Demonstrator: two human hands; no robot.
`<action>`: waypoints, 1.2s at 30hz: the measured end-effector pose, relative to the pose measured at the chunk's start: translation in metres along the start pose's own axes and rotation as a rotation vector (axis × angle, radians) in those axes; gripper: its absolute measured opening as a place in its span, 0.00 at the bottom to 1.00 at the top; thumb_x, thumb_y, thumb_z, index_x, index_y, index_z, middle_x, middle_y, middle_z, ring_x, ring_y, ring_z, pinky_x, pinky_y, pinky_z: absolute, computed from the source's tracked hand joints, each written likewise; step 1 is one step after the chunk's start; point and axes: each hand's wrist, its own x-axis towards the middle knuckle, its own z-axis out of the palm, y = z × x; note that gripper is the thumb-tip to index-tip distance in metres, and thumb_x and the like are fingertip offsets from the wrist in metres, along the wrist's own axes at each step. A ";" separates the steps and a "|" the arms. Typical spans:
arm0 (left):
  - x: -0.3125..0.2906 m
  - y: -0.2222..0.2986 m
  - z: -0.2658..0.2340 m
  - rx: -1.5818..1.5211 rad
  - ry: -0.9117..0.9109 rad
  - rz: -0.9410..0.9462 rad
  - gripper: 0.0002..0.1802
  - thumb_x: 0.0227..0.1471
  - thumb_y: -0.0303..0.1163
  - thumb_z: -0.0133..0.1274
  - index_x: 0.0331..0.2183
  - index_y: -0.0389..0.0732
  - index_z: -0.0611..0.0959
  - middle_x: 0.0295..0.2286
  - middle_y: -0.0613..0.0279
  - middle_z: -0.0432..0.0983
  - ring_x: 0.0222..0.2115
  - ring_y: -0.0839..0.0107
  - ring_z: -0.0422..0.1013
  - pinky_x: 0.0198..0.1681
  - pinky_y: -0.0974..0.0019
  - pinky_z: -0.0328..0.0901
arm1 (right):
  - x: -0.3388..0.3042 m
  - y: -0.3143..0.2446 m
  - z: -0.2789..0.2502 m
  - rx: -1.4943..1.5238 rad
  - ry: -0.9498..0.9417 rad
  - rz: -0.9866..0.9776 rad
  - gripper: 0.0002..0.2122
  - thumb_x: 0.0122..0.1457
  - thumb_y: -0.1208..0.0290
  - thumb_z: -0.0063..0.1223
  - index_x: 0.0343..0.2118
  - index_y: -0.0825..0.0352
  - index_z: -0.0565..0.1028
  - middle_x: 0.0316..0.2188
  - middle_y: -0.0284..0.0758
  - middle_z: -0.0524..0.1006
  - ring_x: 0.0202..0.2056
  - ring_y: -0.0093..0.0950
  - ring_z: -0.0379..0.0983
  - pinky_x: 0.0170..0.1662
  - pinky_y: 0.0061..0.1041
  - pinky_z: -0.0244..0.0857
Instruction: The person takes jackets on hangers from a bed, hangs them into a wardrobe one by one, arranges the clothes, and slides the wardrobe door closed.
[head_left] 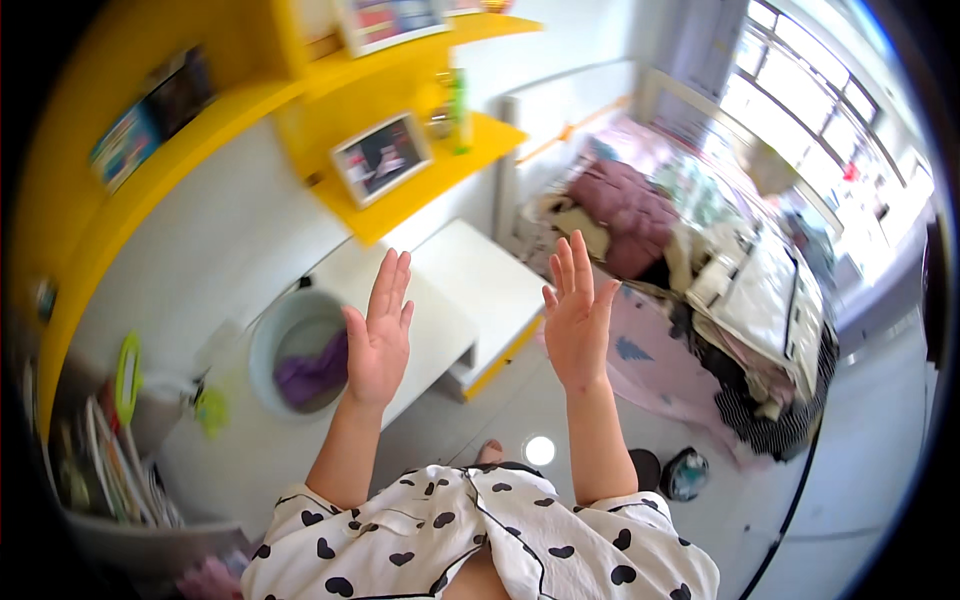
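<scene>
Both my hands are raised in front of me, bare, with fingers stretched out and nothing in them. My left hand (379, 335) is up in front of the white desk (440, 300), nearest to a pale round basin (262, 350). Inside that basin lies a crumpled purple cloth (312, 372); part of the basin's right side is hidden behind my left hand and forearm. My right hand (578, 325) is held up over the floor between the desk and the bed, apart from everything around it.
Yellow shelves (480, 135) with a framed picture (382, 160) hang above the desk. Books (125, 470) stand at the left beside a bright green object (127, 378). Clothes and a mauve padded jacket (625, 215) are heaped on the bed at right. A shoe (685, 474) rests on the floor.
</scene>
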 end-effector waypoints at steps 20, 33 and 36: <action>0.364 -0.287 0.147 -0.252 -0.302 -0.341 0.45 0.56 0.67 0.16 0.63 0.48 0.57 0.64 0.63 0.45 0.66 0.64 0.32 0.62 0.47 0.18 | 0.218 -0.033 -0.342 -0.262 0.684 -0.024 0.37 0.60 0.34 0.18 0.66 0.54 0.48 0.67 0.35 0.45 0.67 0.33 0.38 0.64 0.41 0.27; 0.549 -0.421 0.281 -0.188 -0.439 -0.444 0.42 0.59 0.65 0.18 0.62 0.47 0.61 0.63 0.67 0.50 0.66 0.68 0.34 0.62 0.49 0.20 | 0.354 -0.034 -0.518 -0.248 0.726 0.168 0.34 0.61 0.35 0.21 0.66 0.50 0.50 0.67 0.34 0.46 0.67 0.32 0.37 0.65 0.38 0.28; 0.585 -0.458 0.319 -0.169 -0.405 -0.461 0.42 0.59 0.65 0.19 0.61 0.46 0.61 0.63 0.67 0.50 0.66 0.68 0.35 0.63 0.50 0.21 | 0.392 -0.034 -0.586 -0.224 0.690 0.199 0.36 0.60 0.34 0.23 0.66 0.53 0.49 0.68 0.34 0.45 0.67 0.34 0.37 0.65 0.39 0.30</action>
